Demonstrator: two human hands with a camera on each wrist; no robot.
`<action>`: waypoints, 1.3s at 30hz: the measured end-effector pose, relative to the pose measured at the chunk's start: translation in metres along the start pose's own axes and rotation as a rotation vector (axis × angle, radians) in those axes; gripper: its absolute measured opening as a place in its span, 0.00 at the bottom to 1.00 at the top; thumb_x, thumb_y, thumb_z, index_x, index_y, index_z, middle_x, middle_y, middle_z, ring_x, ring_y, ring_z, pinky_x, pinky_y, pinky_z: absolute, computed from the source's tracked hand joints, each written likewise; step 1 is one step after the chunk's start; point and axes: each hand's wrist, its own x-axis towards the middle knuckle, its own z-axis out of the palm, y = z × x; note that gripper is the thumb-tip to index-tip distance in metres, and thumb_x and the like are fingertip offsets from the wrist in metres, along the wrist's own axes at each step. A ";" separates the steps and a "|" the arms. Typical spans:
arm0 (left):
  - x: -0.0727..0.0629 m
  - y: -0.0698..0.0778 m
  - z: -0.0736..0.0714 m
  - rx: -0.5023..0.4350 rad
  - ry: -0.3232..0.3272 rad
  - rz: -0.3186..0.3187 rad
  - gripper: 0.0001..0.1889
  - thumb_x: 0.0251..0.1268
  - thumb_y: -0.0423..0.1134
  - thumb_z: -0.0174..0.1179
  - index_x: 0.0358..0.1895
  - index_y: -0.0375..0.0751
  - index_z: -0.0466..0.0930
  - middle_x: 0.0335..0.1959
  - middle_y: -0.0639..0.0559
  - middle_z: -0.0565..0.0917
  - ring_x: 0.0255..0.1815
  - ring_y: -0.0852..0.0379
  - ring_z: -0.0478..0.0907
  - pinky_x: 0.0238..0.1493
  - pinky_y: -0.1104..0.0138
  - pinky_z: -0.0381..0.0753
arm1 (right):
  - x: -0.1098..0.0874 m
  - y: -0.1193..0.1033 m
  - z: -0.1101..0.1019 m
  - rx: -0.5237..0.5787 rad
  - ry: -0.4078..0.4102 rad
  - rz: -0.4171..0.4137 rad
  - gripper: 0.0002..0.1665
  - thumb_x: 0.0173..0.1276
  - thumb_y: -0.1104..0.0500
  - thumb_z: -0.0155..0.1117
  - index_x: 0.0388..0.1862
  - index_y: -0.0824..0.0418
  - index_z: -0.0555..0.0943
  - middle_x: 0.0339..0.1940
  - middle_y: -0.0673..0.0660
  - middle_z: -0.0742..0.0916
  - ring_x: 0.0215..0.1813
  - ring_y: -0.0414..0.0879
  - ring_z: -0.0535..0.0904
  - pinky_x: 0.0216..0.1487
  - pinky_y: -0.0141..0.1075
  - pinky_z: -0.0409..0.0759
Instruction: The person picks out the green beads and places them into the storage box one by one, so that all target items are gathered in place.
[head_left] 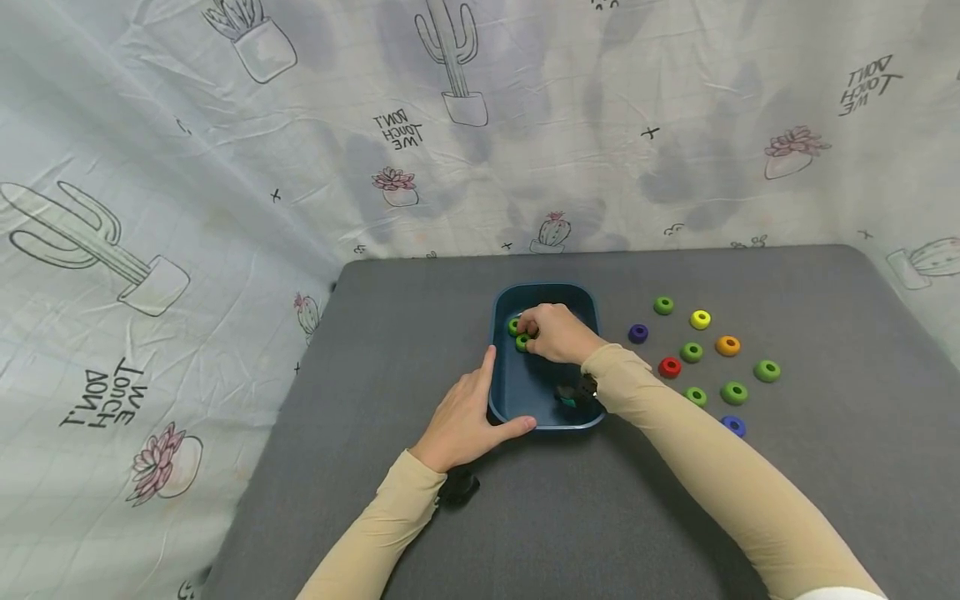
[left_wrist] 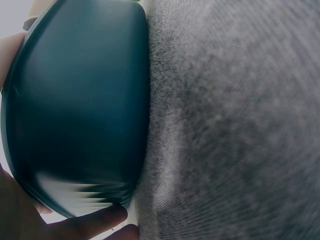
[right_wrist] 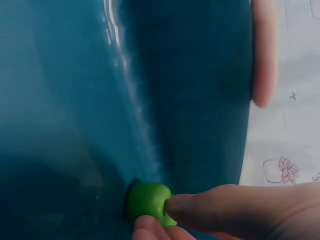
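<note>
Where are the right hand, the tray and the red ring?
Right hand (head_left: 558, 335): head view, back of the hand.
Tray (head_left: 534, 383): head view, bare floor inside.
Red ring (head_left: 670, 373): head view, near side, below its hole.

Left hand (head_left: 467, 417): I see the thumb (head_left: 515, 428) and forefinger (head_left: 487, 367) spread apart.
Right hand (head_left: 557, 333): I see its fingers (head_left: 530, 317) curled, pinching.
Forearms (head_left: 712, 450): both extend forward and converge.

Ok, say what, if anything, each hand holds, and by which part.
The right hand pinches a green ring, fingers at its hole and outer side. The left hand only rests against the near-left corner of the blue tray.
</note>
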 end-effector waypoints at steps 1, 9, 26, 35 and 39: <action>0.000 0.000 0.000 -0.001 0.001 0.002 0.63 0.61 0.78 0.59 0.87 0.53 0.31 0.82 0.42 0.63 0.74 0.42 0.70 0.72 0.43 0.71 | -0.001 0.000 0.000 -0.001 0.001 -0.001 0.16 0.70 0.66 0.69 0.56 0.65 0.87 0.50 0.63 0.88 0.53 0.56 0.85 0.58 0.50 0.84; 0.001 0.002 -0.002 0.002 -0.003 -0.003 0.63 0.62 0.77 0.60 0.87 0.52 0.31 0.82 0.41 0.63 0.75 0.41 0.70 0.72 0.43 0.70 | -0.003 -0.002 -0.001 0.004 -0.054 0.002 0.15 0.72 0.65 0.67 0.55 0.65 0.88 0.55 0.63 0.89 0.57 0.56 0.86 0.61 0.49 0.84; 0.001 0.003 -0.001 0.003 -0.008 -0.001 0.63 0.62 0.75 0.60 0.86 0.52 0.30 0.82 0.42 0.64 0.73 0.42 0.71 0.71 0.44 0.71 | -0.004 0.000 -0.004 0.026 -0.044 -0.019 0.20 0.70 0.64 0.68 0.61 0.64 0.86 0.52 0.63 0.89 0.55 0.55 0.86 0.58 0.49 0.84; 0.001 0.003 -0.001 0.002 -0.017 -0.025 0.63 0.61 0.77 0.59 0.87 0.51 0.32 0.82 0.42 0.63 0.76 0.41 0.69 0.73 0.42 0.69 | -0.020 0.004 -0.024 0.087 0.055 -0.034 0.20 0.73 0.63 0.68 0.62 0.65 0.85 0.55 0.65 0.87 0.53 0.57 0.85 0.52 0.49 0.85; 0.001 0.003 0.000 0.002 -0.015 -0.025 0.63 0.61 0.78 0.59 0.87 0.51 0.32 0.83 0.43 0.62 0.77 0.42 0.68 0.74 0.42 0.68 | -0.030 0.005 -0.034 0.103 0.078 -0.020 0.21 0.74 0.62 0.67 0.64 0.64 0.84 0.60 0.65 0.85 0.56 0.58 0.84 0.54 0.52 0.85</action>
